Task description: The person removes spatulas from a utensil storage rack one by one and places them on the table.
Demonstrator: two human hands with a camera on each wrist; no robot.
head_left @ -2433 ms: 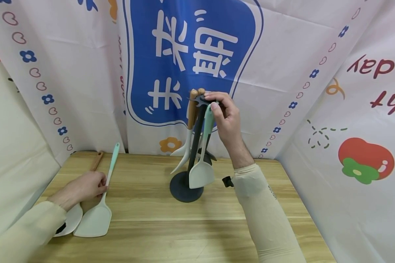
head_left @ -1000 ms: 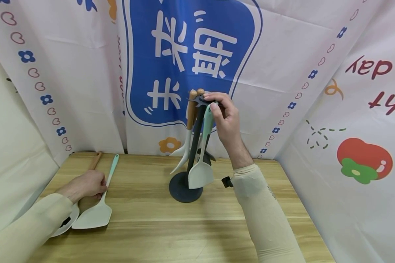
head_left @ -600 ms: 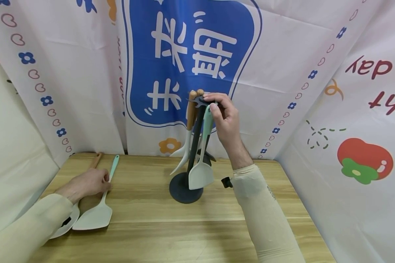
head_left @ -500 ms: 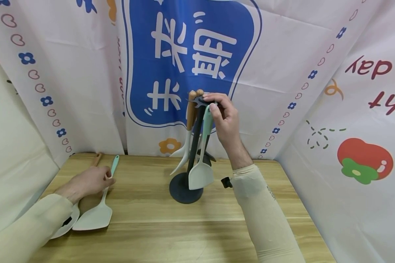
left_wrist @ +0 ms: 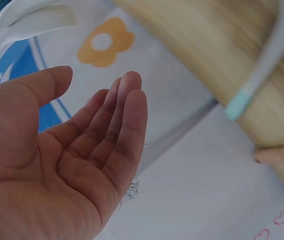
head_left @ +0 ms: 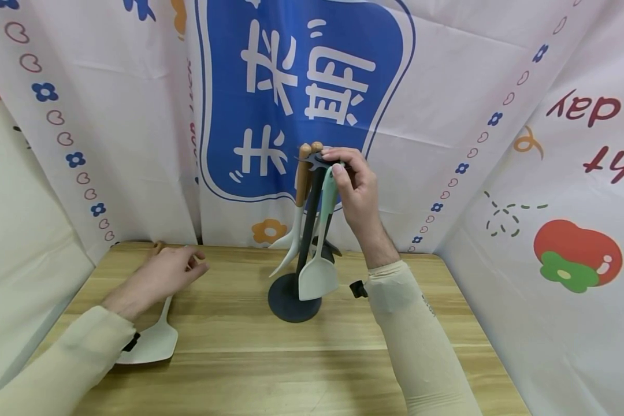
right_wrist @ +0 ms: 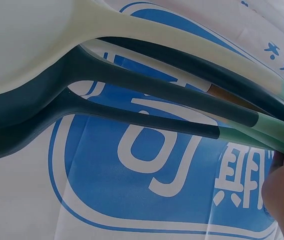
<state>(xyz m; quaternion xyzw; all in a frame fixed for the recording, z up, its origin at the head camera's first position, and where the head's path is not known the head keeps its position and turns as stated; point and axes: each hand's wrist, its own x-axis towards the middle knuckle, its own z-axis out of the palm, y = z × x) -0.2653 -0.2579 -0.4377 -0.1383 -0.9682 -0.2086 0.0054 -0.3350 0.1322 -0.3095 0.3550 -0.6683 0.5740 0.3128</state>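
My left hand [head_left: 169, 274] is over a turner [head_left: 156, 344] lying on the table, hiding most of its handle. In the left wrist view the palm and loosely bent fingers of this hand hold nothing, and the turner's mint handle tip [left_wrist: 239, 105] is apart from it. My right hand [head_left: 361, 188] grips the top of a black utensil stand [head_left: 293, 306], thumb beside the mint handle of a hanging white turner [head_left: 318, 277]. Wooden-handled utensils [head_left: 303, 179] with white heads hang on the stand's left. Dark-headed utensils with mint handles [right_wrist: 172, 95] show in the right wrist view.
The end of a wooden handle [head_left: 158, 247] lies near the table's back left edge, the rest hidden by my left arm. Printed cloth [head_left: 447, 75] hangs around the wooden table [head_left: 249, 370] at the back and sides.
My left hand let go of the turner's handle on the table, opened, and moved up and to the right above it. The right hand stays at the stand's top.
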